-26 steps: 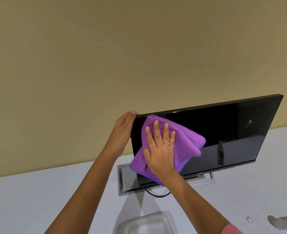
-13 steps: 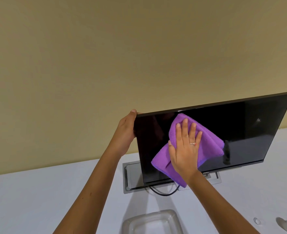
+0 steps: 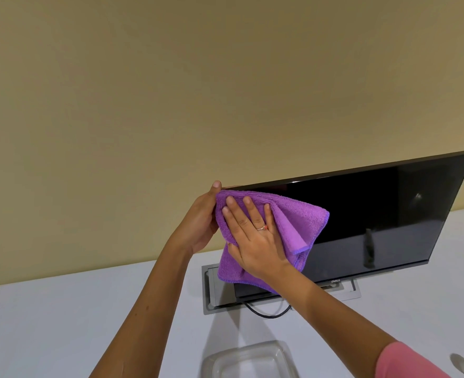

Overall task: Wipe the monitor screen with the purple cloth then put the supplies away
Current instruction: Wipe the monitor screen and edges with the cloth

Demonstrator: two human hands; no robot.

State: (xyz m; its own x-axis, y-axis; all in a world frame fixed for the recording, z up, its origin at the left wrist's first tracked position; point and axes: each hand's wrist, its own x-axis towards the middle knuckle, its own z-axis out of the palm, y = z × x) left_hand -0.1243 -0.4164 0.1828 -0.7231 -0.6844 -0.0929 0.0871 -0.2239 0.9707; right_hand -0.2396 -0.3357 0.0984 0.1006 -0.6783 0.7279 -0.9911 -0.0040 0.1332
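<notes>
My left hand (image 3: 200, 225) comes first, at the monitor's upper left corner. Its fingers curl round behind that edge and the thumb tip shows above the top corner, so it grips the monitor (image 3: 375, 222) there. The cloth's upper left corner touches this hand.

Next is the cloth (image 3: 293, 225), purple and folded in loose pleats, lying flat against the left part of the dark screen. It reaches from just under the top edge down past the bottom bezel, and one hemmed corner hangs free on its right side.

My right hand (image 3: 255, 238) lies on the cloth with the fingers straight and a little spread, pointing up and to the left, palm pressing the cloth to the screen. It pinches nothing. A ring (image 3: 262, 228) sits on one finger. A pink sleeve (image 3: 405, 361) shows on that arm at the lower edge of the view.

To the right of the cloth the screen is bare, black and glossy, with faint reflections. The monitor tilts, its right end higher in the view than its left. A logo sits on the bottom bezel, just right of my wrist.

Under the monitor a grey frame (image 3: 211, 290) is set in the white table (image 3: 48, 323), and a black cable (image 3: 266, 315) loops out in front of it. Near the bottom of the view, between my arms, stands a clear container (image 3: 250, 358). At the far right edge lies a pale thing, cut off, that I cannot make out.
</notes>
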